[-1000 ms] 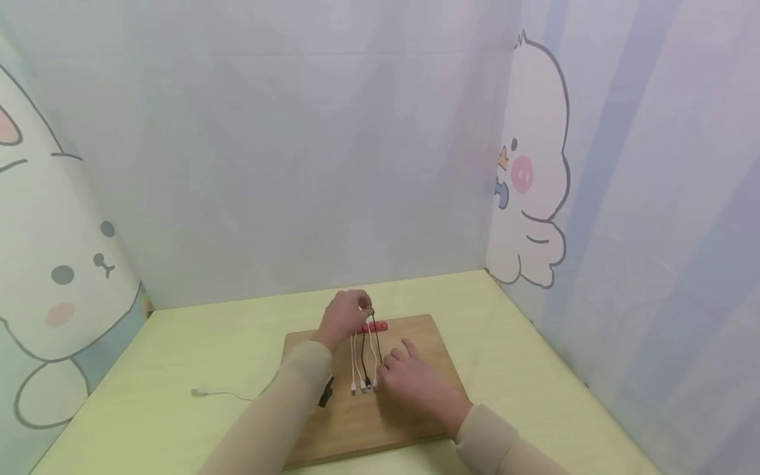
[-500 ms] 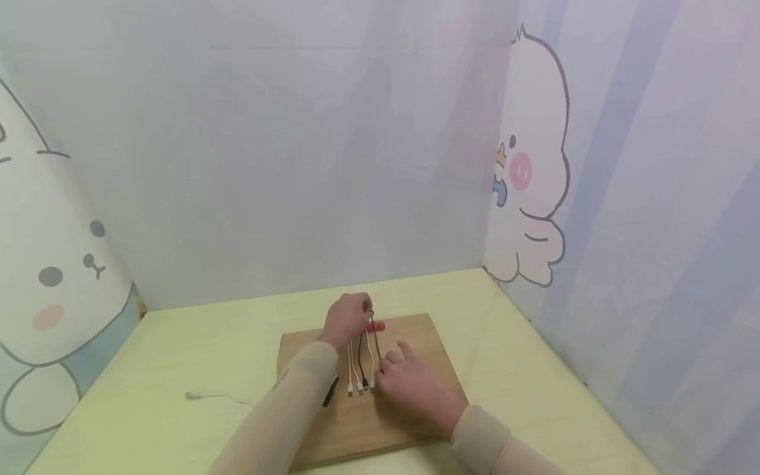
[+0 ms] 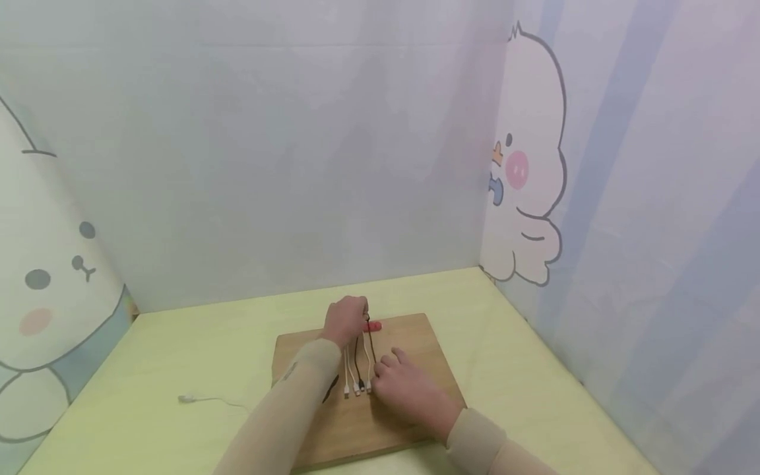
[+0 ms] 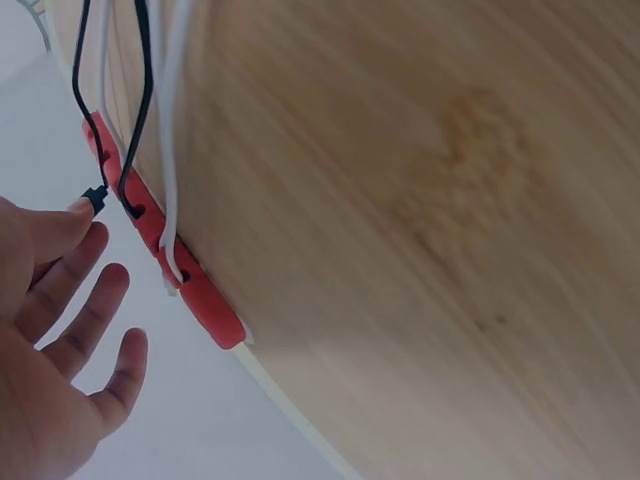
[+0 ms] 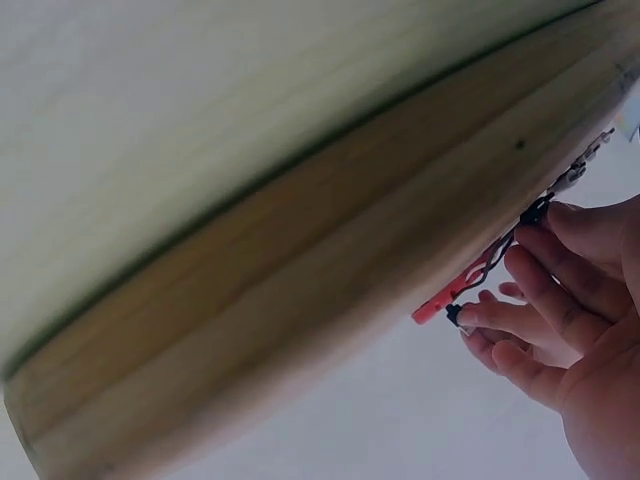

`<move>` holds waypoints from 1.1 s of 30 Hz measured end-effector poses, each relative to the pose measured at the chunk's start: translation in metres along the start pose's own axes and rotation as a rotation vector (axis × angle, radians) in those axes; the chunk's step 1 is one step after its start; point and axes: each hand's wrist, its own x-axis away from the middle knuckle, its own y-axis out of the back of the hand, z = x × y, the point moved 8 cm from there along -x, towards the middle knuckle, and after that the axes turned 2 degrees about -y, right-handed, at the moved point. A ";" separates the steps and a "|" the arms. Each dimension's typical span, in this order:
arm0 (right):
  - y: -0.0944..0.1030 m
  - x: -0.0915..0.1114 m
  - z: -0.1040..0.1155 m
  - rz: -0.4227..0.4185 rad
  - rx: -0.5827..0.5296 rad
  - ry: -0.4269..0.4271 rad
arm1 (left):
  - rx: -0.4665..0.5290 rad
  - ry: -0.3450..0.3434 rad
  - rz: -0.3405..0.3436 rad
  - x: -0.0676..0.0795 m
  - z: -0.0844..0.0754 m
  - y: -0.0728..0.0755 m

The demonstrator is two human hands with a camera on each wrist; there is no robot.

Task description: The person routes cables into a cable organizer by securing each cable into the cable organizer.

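A red slotted cable holder point(image 4: 210, 305) lies along the far edge of a wooden board point(image 3: 350, 435). My left hand point(image 3: 346, 321) pinches the small black plug point(image 4: 95, 199) of a black cable point(image 3: 371, 344) between thumb and index finger, just beside the holder's end. The other left fingers are loosely bent. Lower on the board, my right hand point(image 3: 411, 390) holds the same cable's black connector point(image 5: 536, 212) between thumb and fingers. White cables point(image 3: 347, 371) and another black cable point(image 4: 146, 95) run into the holder's slots, their connectors lined up left of my right hand.
On the yellow table point(image 3: 196, 349) at the left lies a white cable end point(image 3: 187, 398), its cord running under my left forearm. A dark object point(image 3: 330, 389) on the board is partly hidden by that sleeve. Printed walls point(image 3: 332, 165) enclose the back and sides.
My left hand has lowered the black plug slightly towards the red holder. The right hand stays on the connector end. The head view has shifted a little.
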 end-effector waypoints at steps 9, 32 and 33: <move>-0.007 -0.004 -0.001 0.011 -0.063 -0.005 | -0.040 0.052 0.031 -0.008 0.003 -0.006; -0.001 -0.005 0.003 0.022 -0.084 -0.021 | -0.034 0.100 0.097 -0.009 0.007 -0.016; -0.001 -0.005 0.002 0.024 -0.089 -0.026 | -0.031 0.099 0.096 -0.008 0.007 -0.016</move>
